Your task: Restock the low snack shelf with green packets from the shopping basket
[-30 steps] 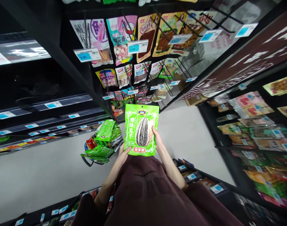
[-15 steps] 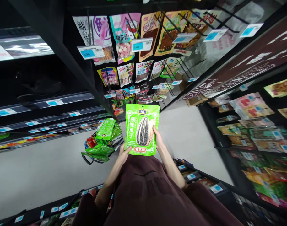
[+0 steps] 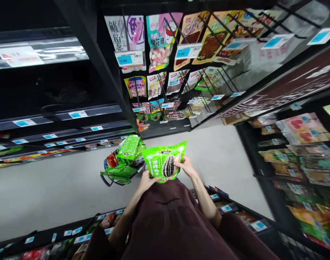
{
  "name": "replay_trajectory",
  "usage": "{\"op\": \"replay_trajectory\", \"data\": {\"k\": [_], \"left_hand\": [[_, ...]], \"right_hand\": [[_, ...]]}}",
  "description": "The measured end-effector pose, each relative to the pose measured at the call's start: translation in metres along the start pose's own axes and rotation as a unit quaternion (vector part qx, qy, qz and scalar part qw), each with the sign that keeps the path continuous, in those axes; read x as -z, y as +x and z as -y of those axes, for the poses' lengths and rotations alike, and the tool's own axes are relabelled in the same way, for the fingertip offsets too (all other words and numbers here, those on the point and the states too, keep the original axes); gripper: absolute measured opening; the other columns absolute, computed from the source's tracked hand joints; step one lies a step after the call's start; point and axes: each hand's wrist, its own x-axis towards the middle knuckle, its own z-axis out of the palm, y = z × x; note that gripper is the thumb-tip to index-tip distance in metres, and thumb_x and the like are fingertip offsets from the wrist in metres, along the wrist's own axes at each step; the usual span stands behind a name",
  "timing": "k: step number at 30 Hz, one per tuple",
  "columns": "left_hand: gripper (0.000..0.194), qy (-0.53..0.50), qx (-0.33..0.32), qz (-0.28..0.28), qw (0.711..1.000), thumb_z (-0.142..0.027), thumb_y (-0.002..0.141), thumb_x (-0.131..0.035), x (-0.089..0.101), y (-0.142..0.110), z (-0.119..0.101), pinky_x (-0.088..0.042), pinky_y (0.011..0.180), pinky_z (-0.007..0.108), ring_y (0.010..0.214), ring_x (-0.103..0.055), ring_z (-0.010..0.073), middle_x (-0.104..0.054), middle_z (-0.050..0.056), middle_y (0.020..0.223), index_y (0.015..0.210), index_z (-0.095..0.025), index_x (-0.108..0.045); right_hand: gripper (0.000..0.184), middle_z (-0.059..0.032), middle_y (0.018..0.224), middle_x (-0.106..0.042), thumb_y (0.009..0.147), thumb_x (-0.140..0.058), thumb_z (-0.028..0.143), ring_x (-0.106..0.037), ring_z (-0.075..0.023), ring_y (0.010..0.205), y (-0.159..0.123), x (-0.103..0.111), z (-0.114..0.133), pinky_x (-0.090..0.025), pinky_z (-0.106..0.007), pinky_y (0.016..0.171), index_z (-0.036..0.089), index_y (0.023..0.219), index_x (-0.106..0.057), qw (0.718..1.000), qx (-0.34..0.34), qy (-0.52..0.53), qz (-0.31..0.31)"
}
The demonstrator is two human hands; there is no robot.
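A green bag of sunflower seeds (image 3: 156, 162) is held in front of my dark brown top, its printed face turned up toward me. My left hand (image 3: 148, 180) grips the lower left edge, thumb on the front. My right hand (image 3: 186, 165) pinches the right side, thumb lying over the seed picture and the other fingers hidden behind. The bag's top edge tilts away and looks bent. Just left of it, a basket (image 3: 107, 181) on the floor is heaped with green bags (image 3: 129, 147) and some red and blue packs.
Hanging snack bags (image 3: 165, 41) with price tags fill hooks ahead. Dark shelves (image 3: 53, 119) run along the left. A shelf of packaged food (image 3: 300, 159) stands at the right, more shelving (image 3: 230, 207) close behind me. Grey floor (image 3: 221, 155) lies between.
The bag has tipped back and bent, its face now foreshortened and lower. My right hand has shifted outward with it. The view has swung, so the shelves and basket appear farther right.
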Motion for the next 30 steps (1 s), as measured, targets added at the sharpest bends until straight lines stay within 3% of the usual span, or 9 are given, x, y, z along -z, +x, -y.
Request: {"op": "replay_trajectory", "data": {"k": [3,7,10,14,19,24,27,30], "left_hand": [[0.047,0.091,-0.01,0.018,0.996,-0.019,0.044,-0.094,0.01,0.003,0.004,-0.053,0.086,0.04,0.087,-0.068,0.0282,-0.073,0.011,0.086,0.085,-0.013,-0.072],[0.044,0.211,-0.05,0.006,0.976,-0.026,0.055,-0.089,0.013,0.006,0.001,-0.053,0.088,0.04,0.089,-0.069,0.0279,-0.075,0.013,0.096,0.093,-0.011,-0.074],[0.039,0.255,-0.063,0.007,0.965,-0.025,0.063,-0.082,0.007,0.011,-0.002,-0.053,0.091,0.041,0.094,-0.069,0.0272,-0.075,0.011,0.099,0.098,-0.012,-0.074],[0.037,0.258,-0.146,0.022,0.955,-0.02,0.067,-0.079,-0.01,0.026,0.003,-0.048,0.103,0.041,0.108,-0.067,0.0254,-0.074,0.009,0.112,0.103,-0.018,-0.076],[0.031,0.242,-0.208,0.0,0.948,-0.025,0.072,-0.076,-0.045,0.051,0.02,-0.051,0.101,0.044,0.107,-0.068,0.0263,-0.074,0.011,0.111,0.102,-0.017,-0.076],[0.028,0.257,-0.238,-0.068,0.934,-0.031,0.07,-0.076,-0.096,0.083,0.039,-0.049,0.102,0.044,0.108,-0.066,0.0276,-0.075,0.01,0.106,0.096,-0.019,-0.077],[0.023,0.247,-0.257,-0.138,0.924,-0.028,0.073,-0.071,-0.122,0.107,0.063,-0.049,0.102,0.043,0.106,-0.066,0.0266,-0.075,0.009,0.104,0.093,-0.019,-0.078],[0.022,0.241,-0.265,-0.202,0.911,-0.023,0.076,-0.066,-0.134,0.137,0.094,-0.048,0.102,0.043,0.106,-0.066,0.0256,-0.075,0.008,0.104,0.095,-0.02,-0.078]], "right_hand": [[0.029,-0.0053,0.079,-0.074,0.054,-0.091,0.022,-0.064,-0.0192,0.068,-0.006,-0.006,-0.007,-0.054,-0.032,0.069,0.016,0.076,-0.073,0.998,-0.019,-0.037,0.038],[0.027,-0.0051,0.085,-0.075,0.056,-0.089,0.02,-0.069,-0.0239,0.078,-0.008,-0.008,0.003,-0.057,-0.036,0.08,0.019,0.08,-0.076,0.991,0.002,-0.103,0.083],[0.035,-0.0065,0.097,-0.076,0.058,-0.089,0.023,-0.071,-0.0283,0.092,-0.003,-0.004,0.015,-0.059,-0.039,0.087,0.022,0.092,-0.079,0.973,0.024,-0.179,0.143],[0.03,-0.0066,0.111,-0.075,0.071,-0.081,0.034,-0.071,-0.0307,0.103,0.012,0.01,0.02,-0.056,-0.046,0.098,0.026,0.1,-0.079,0.959,0.034,-0.2,0.199],[0.027,-0.0008,0.118,-0.072,0.076,-0.075,0.038,-0.063,-0.031,0.121,0.047,0.052,0.017,-0.046,-0.047,0.112,0.038,0.102,-0.078,0.941,0.088,-0.253,0.208],[0.033,0.0013,0.122,-0.07,0.074,-0.073,0.04,-0.063,-0.0336,0.12,0.099,0.112,0.015,-0.045,-0.053,0.111,0.04,0.106,-0.077,0.927,0.071,-0.297,0.215],[0.038,-0.0022,0.123,-0.069,0.073,-0.072,0.042,-0.063,-0.0339,0.121,0.133,0.14,0.01,-0.044,-0.052,0.112,0.034,0.109,-0.077,0.919,0.058,-0.325,0.216],[0.046,-0.0094,0.127,-0.067,0.074,-0.07,0.044,-0.062,-0.0349,0.122,0.169,0.156,-0.002,-0.042,-0.054,0.113,0.022,0.113,-0.076,0.907,0.063,-0.342,0.238]]}}
